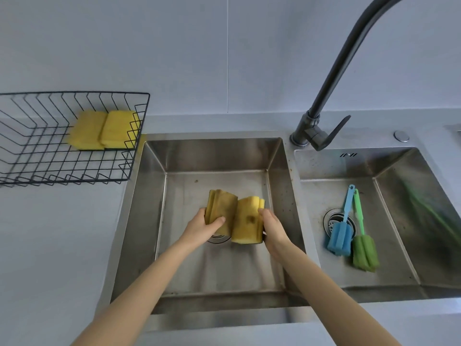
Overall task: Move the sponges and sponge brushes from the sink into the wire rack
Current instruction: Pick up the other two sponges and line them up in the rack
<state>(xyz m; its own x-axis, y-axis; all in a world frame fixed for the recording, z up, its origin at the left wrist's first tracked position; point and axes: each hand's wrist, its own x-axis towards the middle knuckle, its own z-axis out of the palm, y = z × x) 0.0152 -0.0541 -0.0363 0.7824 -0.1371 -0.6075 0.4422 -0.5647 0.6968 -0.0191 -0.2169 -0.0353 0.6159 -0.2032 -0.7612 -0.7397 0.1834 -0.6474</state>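
Over the left sink basin [152, 201], my left hand [204, 226] grips a stained yellow sponge [222, 206] and my right hand [273, 228] grips another yellow sponge [248, 221]; the two sponges touch side by side above the drain. Each looks like a small stack. Two yellow sponges [104, 129] lie in the back right corner of the black wire rack [139, 136] on the counter at the left. In the right basin [399, 221] lie a blue sponge brush [340, 236] and a green sponge brush [363, 248], heads toward me, next to the drain.
A dark curved faucet [321, 126] stands behind the divider between the basins. A round metal button [401, 136] sits on the sink deck at the right. Grey counter [57, 233] surrounds the rack and the sink; a tiled wall rises behind.
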